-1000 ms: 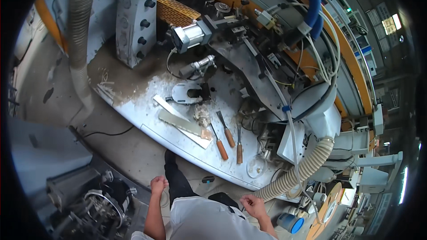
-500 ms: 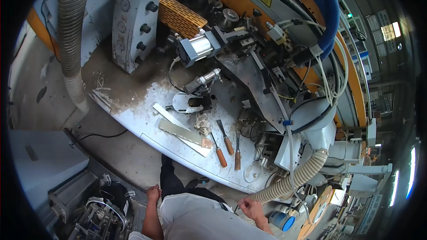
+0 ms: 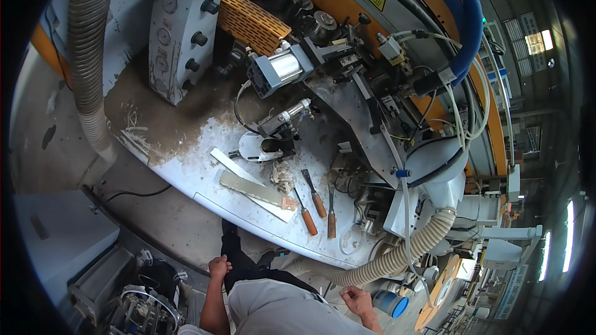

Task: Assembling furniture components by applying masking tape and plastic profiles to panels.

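Note:
My left hand hangs low beside my dark trousers, its fingers curled closed. Whatever may be inside it is hidden. To the right of my body is my right hand, near the ribbed beige hose, with fingers bent together; I cannot make out anything in them. Neither hand touches the white machine table. On that table lie two wooden-handled chisels, a thin tool with an orange-brown handle, a grey-green strip and a long white strip.
Behind the tools stand a pneumatic cylinder and a dark metal plate. A grey gauge box rises at the back left, beside a ribbed grey hose. A blue bucket stands right of my right hand.
My right hand has shifted slightly right and down, and its fingers look more curled. The left hand has moved a little to the right. The tools lie as before; the view has shifted slightly.

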{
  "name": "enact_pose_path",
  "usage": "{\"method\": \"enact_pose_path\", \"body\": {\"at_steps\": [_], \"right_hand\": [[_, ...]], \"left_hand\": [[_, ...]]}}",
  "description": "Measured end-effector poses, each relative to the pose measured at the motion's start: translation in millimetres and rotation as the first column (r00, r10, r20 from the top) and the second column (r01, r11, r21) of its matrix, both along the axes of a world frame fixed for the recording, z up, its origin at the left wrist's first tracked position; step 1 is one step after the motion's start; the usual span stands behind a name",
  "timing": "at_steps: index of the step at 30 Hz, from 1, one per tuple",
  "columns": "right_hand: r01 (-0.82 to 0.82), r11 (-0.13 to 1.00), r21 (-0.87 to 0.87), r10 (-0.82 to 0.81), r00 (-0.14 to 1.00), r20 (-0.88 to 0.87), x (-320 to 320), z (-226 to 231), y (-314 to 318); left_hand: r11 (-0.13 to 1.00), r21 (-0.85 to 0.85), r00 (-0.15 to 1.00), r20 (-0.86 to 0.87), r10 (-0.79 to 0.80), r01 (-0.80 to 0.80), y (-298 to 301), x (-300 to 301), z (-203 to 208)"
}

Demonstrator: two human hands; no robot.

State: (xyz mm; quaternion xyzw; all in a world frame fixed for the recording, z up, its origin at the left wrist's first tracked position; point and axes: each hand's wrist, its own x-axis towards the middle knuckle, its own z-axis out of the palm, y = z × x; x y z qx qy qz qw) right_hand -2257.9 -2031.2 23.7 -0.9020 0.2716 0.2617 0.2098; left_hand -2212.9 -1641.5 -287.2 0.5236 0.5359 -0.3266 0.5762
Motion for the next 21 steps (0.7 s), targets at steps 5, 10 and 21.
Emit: {"method": "enact_pose_path", "body": {"at_steps": [5, 10, 21], "right_hand": [[-0.004, 1.0, -0.012, 0.003, 0.997, -0.076, 0, -1, 25], [0.026, 0.999, -0.026, -0.028, 0.998, -0.061, -4, -2, 32], [0.104, 0.994, -0.027, -0.104, 0.994, -0.016, -14, -4, 49]], "left_hand": [[1.0, -0.006, 1.0, 0.009, -0.03, 0.03, 10, 3, -5], [0.999, -0.005, 0.999, 0.017, -0.038, 0.039, 26, 5, -9], [0.997, -0.023, 0.997, 0.026, -0.072, 0.073, 31, 28, 0]]}}
